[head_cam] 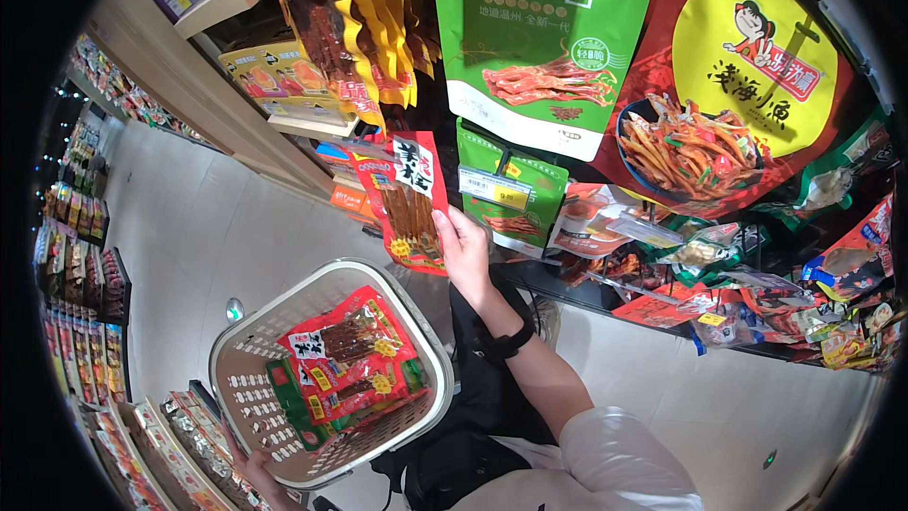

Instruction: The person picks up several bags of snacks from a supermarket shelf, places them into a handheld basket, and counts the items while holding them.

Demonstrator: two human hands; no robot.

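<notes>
My right hand grips the lower right edge of a red snack packet with brown strips showing through its window. The packet's top is by the end of a display hook at the shelf front; whether it still hangs there I cannot tell. Below and to the left, my left hand is at the lower rim of a pale plastic shopping basket; its fingers are partly hidden. Inside the basket several similar red packets lie over green packets.
Large green and red display packs hang ahead, with yellow-edged packets beside them. A price tag juts out near my right hand. More bagged snacks hang at right. Stocked shelves line the far left, across a tiled floor.
</notes>
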